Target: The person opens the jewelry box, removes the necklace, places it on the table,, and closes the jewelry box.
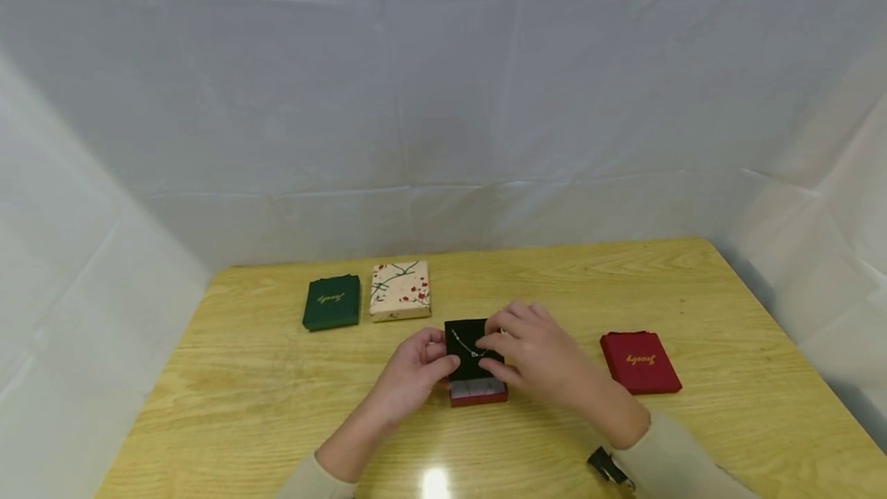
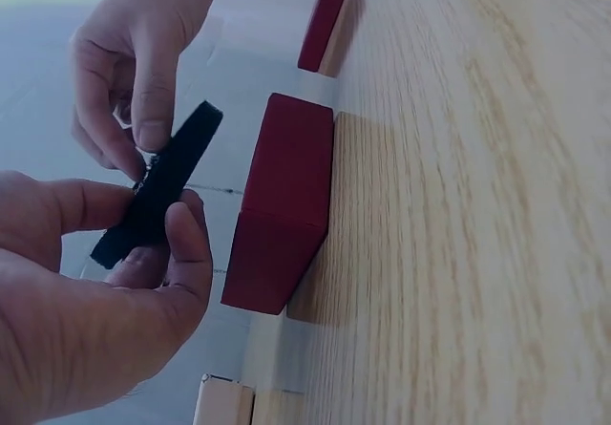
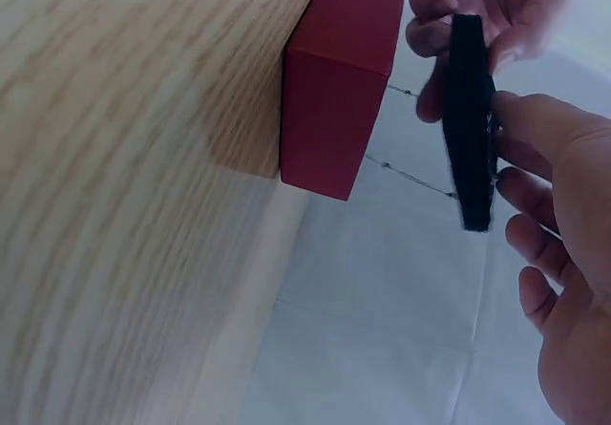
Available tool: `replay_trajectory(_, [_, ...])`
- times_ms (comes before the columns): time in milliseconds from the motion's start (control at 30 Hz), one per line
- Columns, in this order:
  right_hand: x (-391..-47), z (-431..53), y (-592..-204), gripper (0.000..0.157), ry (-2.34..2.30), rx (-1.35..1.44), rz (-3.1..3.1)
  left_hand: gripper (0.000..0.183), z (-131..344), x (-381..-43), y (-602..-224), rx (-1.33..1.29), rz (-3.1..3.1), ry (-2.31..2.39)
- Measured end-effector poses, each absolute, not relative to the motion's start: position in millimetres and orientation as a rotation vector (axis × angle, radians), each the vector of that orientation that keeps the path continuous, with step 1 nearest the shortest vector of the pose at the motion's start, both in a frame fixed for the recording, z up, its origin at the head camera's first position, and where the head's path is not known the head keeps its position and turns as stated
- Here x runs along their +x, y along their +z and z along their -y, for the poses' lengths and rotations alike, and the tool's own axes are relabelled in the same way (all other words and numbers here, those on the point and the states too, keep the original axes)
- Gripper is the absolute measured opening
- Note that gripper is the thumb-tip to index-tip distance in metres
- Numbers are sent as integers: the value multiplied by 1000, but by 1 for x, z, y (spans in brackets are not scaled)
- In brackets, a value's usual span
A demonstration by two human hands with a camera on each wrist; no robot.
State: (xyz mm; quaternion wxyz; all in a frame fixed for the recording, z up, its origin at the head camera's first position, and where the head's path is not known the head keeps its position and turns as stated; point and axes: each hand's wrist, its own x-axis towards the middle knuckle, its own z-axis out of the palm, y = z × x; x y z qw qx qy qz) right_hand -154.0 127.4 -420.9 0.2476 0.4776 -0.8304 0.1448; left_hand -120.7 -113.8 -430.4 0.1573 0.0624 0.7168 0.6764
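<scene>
In the head view, my left hand grips the left edge of a black jewelry pad, thumb on its face. A thin silver necklace with a small pendant lies across the pad. My right hand reaches over the pad's right side, fingertips apart around the chain and touching at the pad's face. An open red box base stands beneath, partly covered by the pad. From the left wrist, the pad appears tilted above the red box. Chain strands extend behind the pad toward the box.
A red lid with gold lettering lies at the right. Farther back on the left are a green box and a cream floral box. A small black item lies by the right sleeve. White cloth surrounds the wooden table.
</scene>
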Motion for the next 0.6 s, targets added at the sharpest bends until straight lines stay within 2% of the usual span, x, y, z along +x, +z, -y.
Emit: replay_trajectory(600, [-152, -116, -431, 14, 345, 1277, 2214, 40, 113, -119, -430, 97, -1905, 1983])
